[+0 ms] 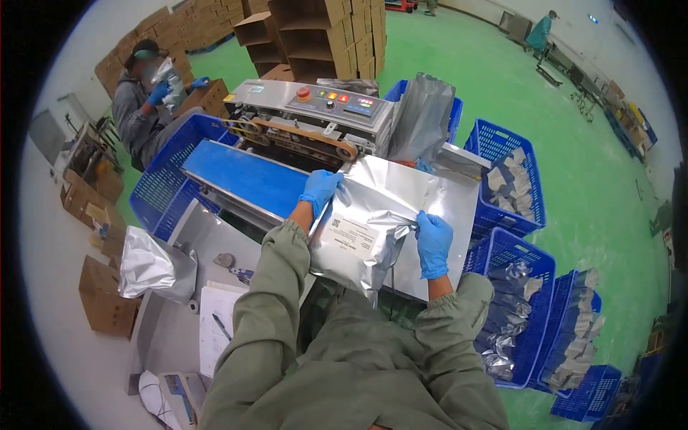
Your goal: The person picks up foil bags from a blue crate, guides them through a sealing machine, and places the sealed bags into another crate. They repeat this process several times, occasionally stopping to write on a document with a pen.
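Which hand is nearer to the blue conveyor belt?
Left. The left hand rests on the silver bag's upper edge, right beside the blue conveyor belt. The right hand grips the bag's other side, farther from the belt.
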The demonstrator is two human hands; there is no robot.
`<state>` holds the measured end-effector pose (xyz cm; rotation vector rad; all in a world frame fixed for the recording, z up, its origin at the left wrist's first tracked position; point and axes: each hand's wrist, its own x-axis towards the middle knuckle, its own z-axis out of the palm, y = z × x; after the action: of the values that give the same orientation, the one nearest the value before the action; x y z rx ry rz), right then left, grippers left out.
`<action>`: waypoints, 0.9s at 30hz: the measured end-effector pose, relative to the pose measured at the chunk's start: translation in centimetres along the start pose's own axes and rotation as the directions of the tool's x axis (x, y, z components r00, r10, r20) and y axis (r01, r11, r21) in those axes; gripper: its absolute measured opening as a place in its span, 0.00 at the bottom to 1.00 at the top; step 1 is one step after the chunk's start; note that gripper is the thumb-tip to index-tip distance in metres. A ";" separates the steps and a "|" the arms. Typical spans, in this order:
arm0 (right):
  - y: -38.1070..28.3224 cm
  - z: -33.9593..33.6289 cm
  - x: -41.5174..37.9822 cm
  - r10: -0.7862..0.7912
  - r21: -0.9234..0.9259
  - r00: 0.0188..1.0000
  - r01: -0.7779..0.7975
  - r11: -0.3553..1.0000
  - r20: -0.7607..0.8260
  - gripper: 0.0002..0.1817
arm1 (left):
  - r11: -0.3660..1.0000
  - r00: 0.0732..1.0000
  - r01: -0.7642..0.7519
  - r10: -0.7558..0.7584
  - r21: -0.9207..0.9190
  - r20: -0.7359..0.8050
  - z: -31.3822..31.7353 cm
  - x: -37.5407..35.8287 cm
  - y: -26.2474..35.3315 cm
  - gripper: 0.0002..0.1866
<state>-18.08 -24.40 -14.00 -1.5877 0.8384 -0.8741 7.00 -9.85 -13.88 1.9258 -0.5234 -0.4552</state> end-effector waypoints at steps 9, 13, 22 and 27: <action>-2.2 5.9 1.7 0.265 0.176 0.883 -0.353 0.919 0.388 0.18 | 0.963 0.996 0.084 -0.092 0.254 0.018 -7.8 2.5 -1.1 0.20; 2.9 12.5 3.5 -0.270 0.016 0.892 0.284 0.959 0.363 0.18 | 0.881 0.889 -0.179 0.336 0.439 -0.312 -9.3 -1.1 2.1 0.18; 0.6 0.5 3.4 -0.654 -0.179 0.733 0.680 0.711 0.190 0.09 | 0.894 0.923 -0.358 0.383 0.268 -0.043 3.0 -14.3 12.3 0.13; 12.3 -25.7 7.2 0.031 -0.359 0.904 -0.200 0.912 -0.425 0.12 | 0.877 0.896 -0.444 0.431 0.183 0.105 9.4 -15.1 11.0 0.13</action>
<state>-38.03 -44.59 -21.64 -1.6961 1.4778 -1.0145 -12.24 -12.66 -6.18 1.9110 -1.0542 -0.1686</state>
